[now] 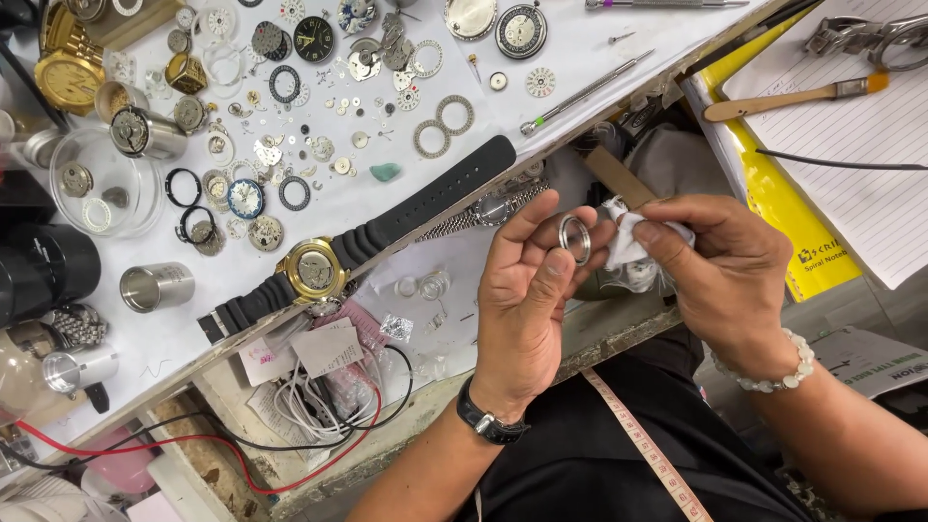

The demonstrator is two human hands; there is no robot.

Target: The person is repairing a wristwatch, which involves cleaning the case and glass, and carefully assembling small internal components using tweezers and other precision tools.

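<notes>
My left hand [527, 290] pinches a small round metal ring [575, 238], a watch bezel or case part, between thumb and fingers in front of the bench edge. My right hand [720, 266] holds a crumpled white cloth [626, 232] against the ring's right side. A black watch sits on my left wrist and a pale bead bracelet on my right. Just left of my hands, a gold-cased watch [314, 269] with a long black rubber strap [425, 208] lies face down on the white bench top [570, 48].
Many small watch parts, gears, rings and dials are scattered over the bench's upper left. A clear dish [97, 184], metal cups [157, 287], screwdrivers [585, 94], a yellow-edged notebook [851, 145] with a brush [793, 98], and red and black cables [319, 425] lie around.
</notes>
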